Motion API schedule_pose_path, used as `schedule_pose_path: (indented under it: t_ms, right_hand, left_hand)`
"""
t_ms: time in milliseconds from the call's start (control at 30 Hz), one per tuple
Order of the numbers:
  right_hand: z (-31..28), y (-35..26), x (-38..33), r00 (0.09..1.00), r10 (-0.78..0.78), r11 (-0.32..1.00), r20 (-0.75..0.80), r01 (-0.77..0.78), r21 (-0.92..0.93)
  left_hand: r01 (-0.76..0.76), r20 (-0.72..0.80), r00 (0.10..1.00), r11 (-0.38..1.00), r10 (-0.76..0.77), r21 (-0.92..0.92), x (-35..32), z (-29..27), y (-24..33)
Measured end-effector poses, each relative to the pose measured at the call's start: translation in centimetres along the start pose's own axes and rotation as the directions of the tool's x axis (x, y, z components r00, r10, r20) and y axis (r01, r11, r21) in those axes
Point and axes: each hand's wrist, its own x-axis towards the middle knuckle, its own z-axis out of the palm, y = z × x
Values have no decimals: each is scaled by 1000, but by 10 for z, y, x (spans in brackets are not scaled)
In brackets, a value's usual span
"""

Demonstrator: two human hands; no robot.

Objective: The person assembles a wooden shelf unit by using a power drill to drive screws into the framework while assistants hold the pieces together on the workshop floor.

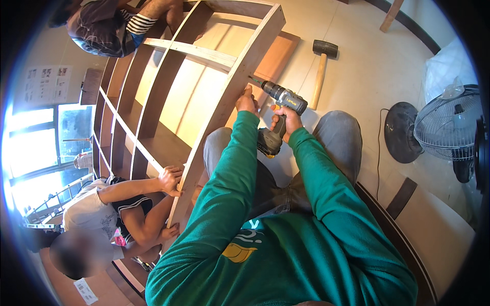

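Note:
My right hand is wrapped round the handle of a cordless drill. The drill's bit points left at the outer face of a long wooden side board, with the tip at or very near the wood. Just below the bit, my left hand is against that board, fingers drawn together; whatever they pinch, if anything, is too small to make out. The board belongs to a large wooden shelf frame with several crosspieces and compartments, lying in front of me and to my left.
A black-headed mallet lies on the floor beyond the drill. At right stands a fan with its cord across the floor. One co-worker grips the frame at lower left; another person sits at its far end.

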Motion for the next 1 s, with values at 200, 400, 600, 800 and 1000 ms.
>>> schedule_pose_path:
  t_ms: [200, 400, 600, 800, 1000]
  right_hand:
    - [1, -4, -2, 992, 74, 997, 100, -76, 12]
    - [-2, -12, 1, 991, 132, 986, 2, -132, 98]
    - [-9, -16, -7, 986, 164, 983, -18, -162, 86]
    - [-18, -33, -16, 986, 168, 985, -19, -167, 37]
    - [-25, -44, -23, 988, 156, 988, -8, -156, 6]
  left_hand:
    - [100, 79, 993, 983, -88, -156, 19, -1, 2]
    - [170, 119, 981, 971, -151, -169, 18, 0, 6]
    - [164, 96, 984, 974, -150, -155, 18, 3, 8]
    - [117, 73, 992, 972, -104, -204, 37, 13, 2]
    - [103, 24, 995, 966, -100, -236, 49, 24, -3]
